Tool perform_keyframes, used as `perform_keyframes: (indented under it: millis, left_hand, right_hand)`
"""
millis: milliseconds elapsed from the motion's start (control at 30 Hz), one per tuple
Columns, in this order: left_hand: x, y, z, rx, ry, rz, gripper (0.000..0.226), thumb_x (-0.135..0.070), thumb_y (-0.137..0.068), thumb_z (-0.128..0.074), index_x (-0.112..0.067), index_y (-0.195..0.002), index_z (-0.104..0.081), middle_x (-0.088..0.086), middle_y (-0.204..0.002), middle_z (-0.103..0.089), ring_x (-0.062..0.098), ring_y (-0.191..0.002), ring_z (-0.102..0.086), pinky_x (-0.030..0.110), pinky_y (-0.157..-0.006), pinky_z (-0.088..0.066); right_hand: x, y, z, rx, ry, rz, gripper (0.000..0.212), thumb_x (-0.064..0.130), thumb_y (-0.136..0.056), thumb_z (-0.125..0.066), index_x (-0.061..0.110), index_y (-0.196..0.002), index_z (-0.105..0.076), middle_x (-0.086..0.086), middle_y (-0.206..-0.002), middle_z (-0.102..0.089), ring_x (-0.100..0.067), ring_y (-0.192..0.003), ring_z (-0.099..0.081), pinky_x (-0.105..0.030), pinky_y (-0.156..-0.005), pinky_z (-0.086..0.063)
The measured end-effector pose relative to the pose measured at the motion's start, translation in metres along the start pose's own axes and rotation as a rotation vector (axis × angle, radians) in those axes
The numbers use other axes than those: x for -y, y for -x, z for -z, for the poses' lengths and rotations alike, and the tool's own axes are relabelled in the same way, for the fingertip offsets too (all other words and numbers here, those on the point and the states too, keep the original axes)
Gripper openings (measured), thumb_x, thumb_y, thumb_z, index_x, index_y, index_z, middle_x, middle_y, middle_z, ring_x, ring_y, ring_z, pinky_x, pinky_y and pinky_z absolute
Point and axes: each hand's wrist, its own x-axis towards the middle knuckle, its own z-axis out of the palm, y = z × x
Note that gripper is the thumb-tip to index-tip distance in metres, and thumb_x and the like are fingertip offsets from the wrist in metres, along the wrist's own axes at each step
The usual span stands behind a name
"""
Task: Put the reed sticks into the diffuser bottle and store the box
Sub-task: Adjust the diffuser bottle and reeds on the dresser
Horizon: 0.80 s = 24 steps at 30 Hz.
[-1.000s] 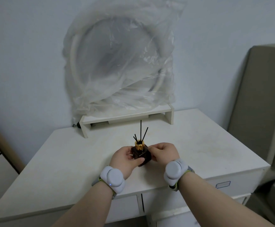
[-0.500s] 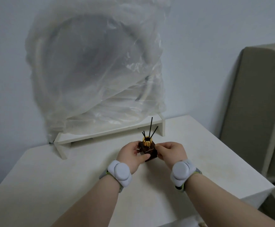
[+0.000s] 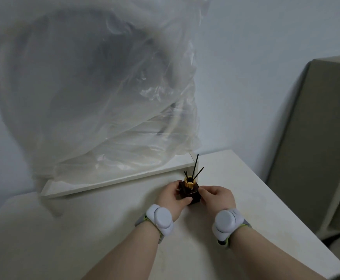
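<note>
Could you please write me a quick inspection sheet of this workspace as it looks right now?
Surface: white desk, faintly stained.
Job's things: dark diffuser bottle with gold collar, upright on the desk; black reed sticks already in its neck; box not seen.
Clutter: large clear plastic bag resting on a white riser shelf.
Grippers: left hand and right hand both grip the bottle.
Cables: nothing seen.
Surroundings: pale wall; beige upholstered chair on the right.
</note>
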Motion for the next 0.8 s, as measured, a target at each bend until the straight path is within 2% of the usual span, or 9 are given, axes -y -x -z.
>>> perform_keyframes:
  millis: [100,233,400,533,667,800]
  left_hand:
    - [0.0,-0.007,-0.002,-0.009,-0.013,0.021,0.059,-0.006,-0.076,-0.069,-0.01,-0.131,-0.047,0.008,-0.122,-0.061,0.021,-0.114,-0.056,0.037,-0.103,-0.043]
    - [0.0,-0.014,-0.002,-0.021,0.02,0.055,0.062,-0.003,-0.08,-0.065,-0.007,-0.136,-0.04,0.011,-0.127,-0.057,0.022,-0.117,-0.054,0.032,-0.102,-0.042]
    - [0.003,-0.019,-0.003,-0.039,0.07,0.067,0.06,0.0,-0.082,-0.061,-0.004,-0.137,-0.037,0.011,-0.131,-0.055,0.017,-0.114,-0.053,0.024,-0.095,-0.04]
    - [0.003,-0.02,-0.004,-0.059,0.073,0.07,0.062,-0.002,-0.082,-0.061,-0.005,-0.138,-0.035,0.011,-0.135,-0.053,0.018,-0.117,-0.052,0.026,-0.098,-0.04]
    - [0.003,-0.011,-0.004,-0.056,0.08,0.082,0.068,-0.003,-0.082,-0.062,-0.007,-0.141,-0.029,0.008,-0.139,-0.047,0.015,-0.119,-0.047,0.023,-0.097,-0.037]
    - [0.008,0.007,0.0,-0.066,0.069,0.107,0.069,-0.013,-0.082,-0.065,-0.014,-0.142,-0.029,0.007,-0.143,-0.043,0.021,-0.125,-0.046,0.03,-0.102,-0.039]
  right_hand:
    - [0.001,-0.007,0.0,0.01,0.018,0.0,0.018,0.021,-0.086,-0.059,0.017,-0.086,-0.077,0.013,-0.06,-0.057,-0.007,-0.061,-0.051,-0.018,-0.054,-0.037]
    - [0.006,-0.013,-0.003,0.011,0.014,-0.024,0.018,0.023,-0.086,-0.06,0.017,-0.091,-0.076,0.012,-0.062,-0.058,-0.011,-0.066,-0.054,-0.019,-0.055,-0.038]
    - [0.008,-0.017,-0.008,0.002,0.013,-0.047,0.02,0.025,-0.086,-0.061,0.016,-0.097,-0.075,0.001,-0.078,-0.065,-0.014,-0.077,-0.058,-0.02,-0.066,-0.039]
    - [0.009,-0.018,-0.012,-0.017,0.013,-0.046,0.023,0.025,-0.086,-0.061,0.014,-0.1,-0.075,0.004,-0.075,-0.065,-0.014,-0.078,-0.058,-0.022,-0.072,-0.041]
    - [0.009,-0.013,-0.014,-0.057,0.063,-0.037,0.032,0.029,-0.087,-0.059,0.013,-0.113,-0.069,-0.006,-0.109,-0.071,-0.02,-0.101,-0.062,-0.025,-0.085,-0.044]
    - [0.016,0.001,-0.016,-0.108,0.054,-0.036,0.032,0.026,-0.089,-0.057,0.011,-0.116,-0.067,-0.006,-0.12,-0.067,-0.023,-0.113,-0.059,-0.024,-0.088,-0.041]
